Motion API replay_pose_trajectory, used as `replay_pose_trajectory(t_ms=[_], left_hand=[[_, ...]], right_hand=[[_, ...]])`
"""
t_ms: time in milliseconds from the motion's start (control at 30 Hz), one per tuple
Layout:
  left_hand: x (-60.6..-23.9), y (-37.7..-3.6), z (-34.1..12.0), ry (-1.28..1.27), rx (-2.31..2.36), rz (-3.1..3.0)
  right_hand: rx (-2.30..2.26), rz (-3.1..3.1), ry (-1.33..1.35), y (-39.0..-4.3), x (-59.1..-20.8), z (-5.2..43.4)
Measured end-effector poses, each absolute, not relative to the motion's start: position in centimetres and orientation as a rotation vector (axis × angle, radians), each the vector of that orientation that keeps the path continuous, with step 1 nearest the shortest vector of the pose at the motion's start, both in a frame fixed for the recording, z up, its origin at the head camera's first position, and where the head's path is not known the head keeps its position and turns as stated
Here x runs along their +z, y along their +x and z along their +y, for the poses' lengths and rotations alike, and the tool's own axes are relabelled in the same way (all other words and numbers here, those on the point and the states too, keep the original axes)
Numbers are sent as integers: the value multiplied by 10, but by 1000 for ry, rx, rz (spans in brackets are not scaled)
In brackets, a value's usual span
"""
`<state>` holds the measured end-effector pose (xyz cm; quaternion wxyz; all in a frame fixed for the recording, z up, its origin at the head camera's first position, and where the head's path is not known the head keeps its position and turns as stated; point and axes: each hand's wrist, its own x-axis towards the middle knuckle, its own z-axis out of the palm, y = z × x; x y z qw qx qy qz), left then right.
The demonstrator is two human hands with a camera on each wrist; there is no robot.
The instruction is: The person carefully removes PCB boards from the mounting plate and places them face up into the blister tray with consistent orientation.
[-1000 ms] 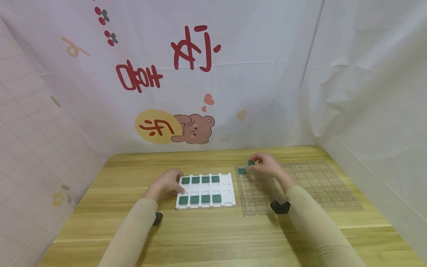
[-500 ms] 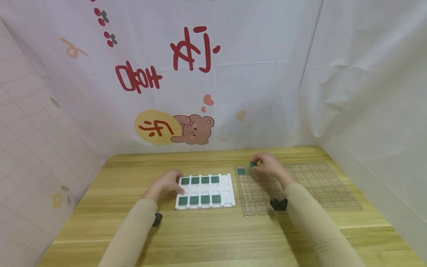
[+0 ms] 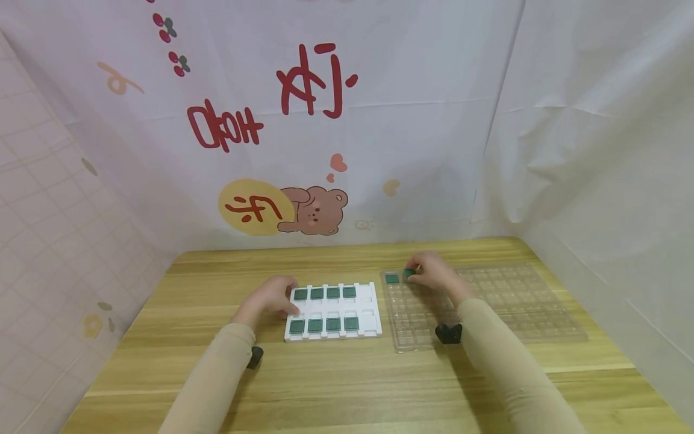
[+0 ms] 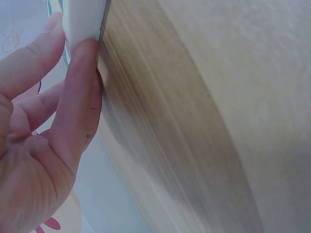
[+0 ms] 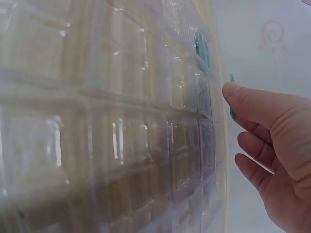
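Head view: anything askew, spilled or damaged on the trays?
Nothing stands out. The white tray sits square with eight green chips seated in neat rows. The clear tray lies flat with one chip in its far-left corner pocket. The right hand pinches another chip; the left hand touches the white tray.

**Around the wooden table**

A light wooden table (image 3: 347, 386) sits inside a booth of white and pink cloth. The far cloth wall (image 3: 325, 120) carries mirrored red lettering (image 3: 311, 78), a brown cartoon bear (image 3: 314, 210) beside a yellow disc (image 3: 255, 206), and small hearts. A pale tiled pink sheet (image 3: 49, 241) hangs left, a creased plain white sheet (image 3: 607, 150) right
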<state>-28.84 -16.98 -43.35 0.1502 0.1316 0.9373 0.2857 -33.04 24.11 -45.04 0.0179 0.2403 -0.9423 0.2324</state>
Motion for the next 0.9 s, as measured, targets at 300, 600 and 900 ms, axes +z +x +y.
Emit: replay_pose_trajectory(t_ms=[300,600,900], left_hand=[[-435,-289,-170,359,827,2695],[-434,-288,-170,343,836,2691],[-434,-287,-169,342,841,2688]], right_hand=[[611,-3002,695,-330,-453,236],[567,-3044,672,-331,-455,233],[547,-3030,730,-333,-452,231]])
